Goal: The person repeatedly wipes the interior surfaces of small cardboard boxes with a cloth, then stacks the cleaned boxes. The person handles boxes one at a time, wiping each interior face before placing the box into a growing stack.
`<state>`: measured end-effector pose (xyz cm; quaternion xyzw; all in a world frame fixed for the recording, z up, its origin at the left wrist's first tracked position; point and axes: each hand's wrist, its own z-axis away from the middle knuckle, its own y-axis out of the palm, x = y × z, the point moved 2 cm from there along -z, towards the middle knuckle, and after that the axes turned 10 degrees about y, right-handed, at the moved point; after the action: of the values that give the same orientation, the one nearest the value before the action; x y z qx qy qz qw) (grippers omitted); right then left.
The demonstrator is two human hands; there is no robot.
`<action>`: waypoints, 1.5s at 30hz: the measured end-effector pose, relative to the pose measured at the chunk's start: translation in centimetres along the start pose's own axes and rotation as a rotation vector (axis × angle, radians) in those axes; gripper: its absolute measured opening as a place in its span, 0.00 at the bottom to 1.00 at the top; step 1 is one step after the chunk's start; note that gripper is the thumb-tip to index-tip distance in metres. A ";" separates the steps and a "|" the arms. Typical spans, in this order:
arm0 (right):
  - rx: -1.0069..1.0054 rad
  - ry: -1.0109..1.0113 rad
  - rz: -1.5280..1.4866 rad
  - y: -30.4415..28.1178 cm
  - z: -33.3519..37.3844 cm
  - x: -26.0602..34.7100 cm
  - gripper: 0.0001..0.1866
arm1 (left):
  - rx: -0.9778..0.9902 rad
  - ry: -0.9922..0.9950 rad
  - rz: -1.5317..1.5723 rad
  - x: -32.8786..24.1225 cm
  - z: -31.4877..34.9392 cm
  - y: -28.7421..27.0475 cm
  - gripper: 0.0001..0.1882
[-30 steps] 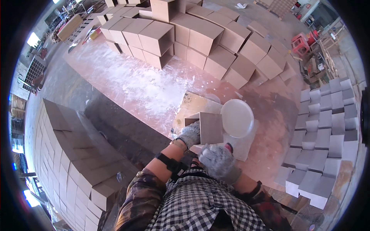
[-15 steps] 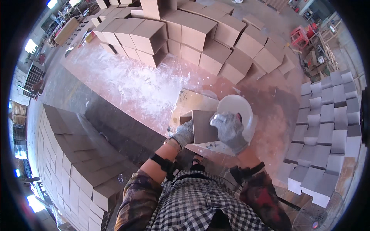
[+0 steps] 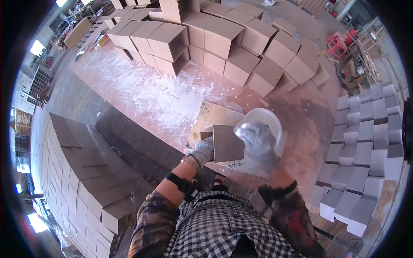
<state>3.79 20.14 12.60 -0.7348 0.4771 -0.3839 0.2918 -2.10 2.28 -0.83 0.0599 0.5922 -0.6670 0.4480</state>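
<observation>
A brown open-ended box (image 3: 229,145) is tilted over the work area in front of me. My left hand (image 3: 204,151), in a grey knit glove, is closed on the box, with its fingers partly hidden behind the box wall. Beside the right edge of the box is my right hand (image 3: 260,142), also gloved and somewhat blurred. Its fingers are curled in, and whatever they hold is hidden. Under and behind that hand stands a round white tub (image 3: 276,124). A stained, pale board (image 3: 214,111) lies beneath the box.
Stacked brown boxes (image 3: 215,36) line the far side of the powder-dusted reddish surface (image 3: 146,92). More boxes (image 3: 81,172) form a wall at left, and stacked grey-brown boxes (image 3: 357,142) stand at right. Red stools (image 3: 337,44) are at far right; a fan (image 3: 348,247) is at lower right.
My right hand has shifted slightly right, away from the box face, and looks more blurred. The red bit seen beside it is no longer visible. The left hand keeps the box nearly in place.
</observation>
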 end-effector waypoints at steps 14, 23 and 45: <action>0.330 0.338 -0.841 -0.4 8.5 1.4 0.10 | -0.147 0.068 0.055 2.8 -1.3 3.4 0.15; 0.133 -0.071 0.370 8.2 3.7 -6.3 0.09 | -0.342 0.349 -0.143 0.2 0.0 0.5 0.14; -0.078 0.197 -0.915 5.4 -3.3 0.7 0.10 | -0.039 0.111 -0.097 -1.0 -0.6 -0.6 0.20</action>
<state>-1.36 17.29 10.26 -0.8401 0.1435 -0.5228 0.0178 -2.17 3.20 0.03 0.0593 0.6311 -0.6721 0.3827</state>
